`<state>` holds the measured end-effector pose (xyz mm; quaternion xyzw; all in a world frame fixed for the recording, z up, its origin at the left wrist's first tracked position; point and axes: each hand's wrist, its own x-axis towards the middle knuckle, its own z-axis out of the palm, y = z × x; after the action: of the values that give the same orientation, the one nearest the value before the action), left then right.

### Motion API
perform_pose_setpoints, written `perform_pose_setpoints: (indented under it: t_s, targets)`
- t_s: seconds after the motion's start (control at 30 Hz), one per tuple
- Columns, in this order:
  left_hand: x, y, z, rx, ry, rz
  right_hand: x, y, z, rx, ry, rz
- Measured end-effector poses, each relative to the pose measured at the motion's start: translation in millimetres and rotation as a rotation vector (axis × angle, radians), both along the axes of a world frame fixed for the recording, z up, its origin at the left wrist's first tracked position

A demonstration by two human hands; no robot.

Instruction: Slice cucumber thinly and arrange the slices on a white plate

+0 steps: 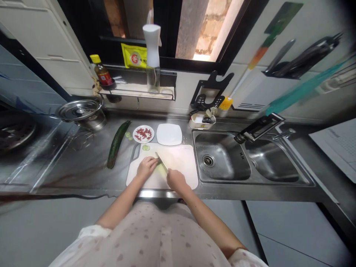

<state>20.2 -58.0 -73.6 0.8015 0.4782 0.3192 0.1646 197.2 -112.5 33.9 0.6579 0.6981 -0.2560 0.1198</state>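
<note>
My right hand (176, 180) is closed round the handle of a knife (161, 161), whose blade points away and to the left over the white cutting board (185, 159). With its fingers bent together, my left hand (147, 167) presses on a piece of cucumber (161, 170) beside the blade; the fingers and knife partly hide it. Several cucumber slices (146, 147) lie at the board's back left corner. Left of the board rests a long dark green cucumber (118, 145), with a few more slices next to it on the counter.
Behind the board stand a plate of chopped red bits (143, 134) and a white square plate (169, 134). A double sink (222, 157) is at the right. A lidded steel pot (96, 120) sits back left, below a wall shelf (130, 89) with bottles.
</note>
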Motion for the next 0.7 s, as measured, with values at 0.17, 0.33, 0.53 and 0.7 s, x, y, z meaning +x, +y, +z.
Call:
perform_pose_setpoints:
  t_s: [0.17, 0.33, 0.53, 0.7]
  targets:
    - [-0.2, 0.9, -3.3, 0.011, 0.009, -0.004, -3.7, 7.5, -6.5, 0.031, 0.017, 0.008]
    - [-0.2, 1.1, -3.3, 0.019, 0.026, -0.003, -9.4, 17.8, -11.4, 0.050, 0.035, 0.004]
    - [-1.0, 1.7, -2.8, 0.035, 0.053, -0.014, -16.3, 27.0, -13.8, 0.044, 0.065, -0.033]
    - [-0.7, 0.8, -2.9, 0.039, 0.062, -0.010, -7.0, 11.4, -8.9, 0.019, 0.035, -0.008]
